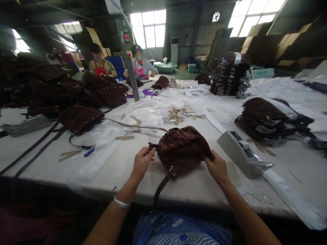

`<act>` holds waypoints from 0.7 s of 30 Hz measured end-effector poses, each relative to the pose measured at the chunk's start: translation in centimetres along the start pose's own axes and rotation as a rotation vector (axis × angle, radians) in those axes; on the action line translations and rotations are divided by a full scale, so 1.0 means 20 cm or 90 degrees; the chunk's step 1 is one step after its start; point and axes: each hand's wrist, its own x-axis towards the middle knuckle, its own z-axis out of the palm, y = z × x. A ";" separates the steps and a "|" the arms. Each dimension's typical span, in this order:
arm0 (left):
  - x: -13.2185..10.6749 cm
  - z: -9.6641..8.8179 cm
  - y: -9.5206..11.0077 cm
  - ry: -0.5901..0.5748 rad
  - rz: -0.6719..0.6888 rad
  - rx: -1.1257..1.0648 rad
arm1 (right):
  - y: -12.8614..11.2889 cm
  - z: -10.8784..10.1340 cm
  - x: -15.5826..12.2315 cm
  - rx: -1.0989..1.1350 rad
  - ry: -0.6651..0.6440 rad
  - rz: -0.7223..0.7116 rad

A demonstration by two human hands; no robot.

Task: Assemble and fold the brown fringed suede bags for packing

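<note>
A dark brown fringed handbag [186, 149] lies on the white table in front of me, its strap [160, 189] hanging over the near edge from a metal buckle. My left hand [143, 161] pinches a short dark tab or tassel at the bag's left end. At the other end, my right hand [216, 166] grips the bag's edge, thumb on top and the other fingers partly hidden. Another strap stretches from behind the bag toward a second brown bag [80, 119] on the left. A grey tape dispenser [242, 154] stands right of my right hand.
Brown bags pile up at the left [102, 92]. Stacked fringed pieces [270, 117] lie at the right, below a taller stack [231, 75]. Cardboard scraps [178, 115], a blue pen-like object [89, 151] and a metal post [131, 68] are on the table. Two people in aprons work across it.
</note>
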 end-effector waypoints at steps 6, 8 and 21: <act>-0.12 0.08 -0.04 -0.065 -0.115 -0.170 | 0.02 -0.04 -0.09 0.013 -0.005 0.024; -0.15 0.11 -0.06 -0.098 -0.202 -0.263 | 0.03 -0.04 -0.11 0.029 -0.014 0.022; 0.15 0.14 0.12 -0.120 -0.158 -0.246 | -0.10 -0.19 -0.30 0.079 -0.120 -0.182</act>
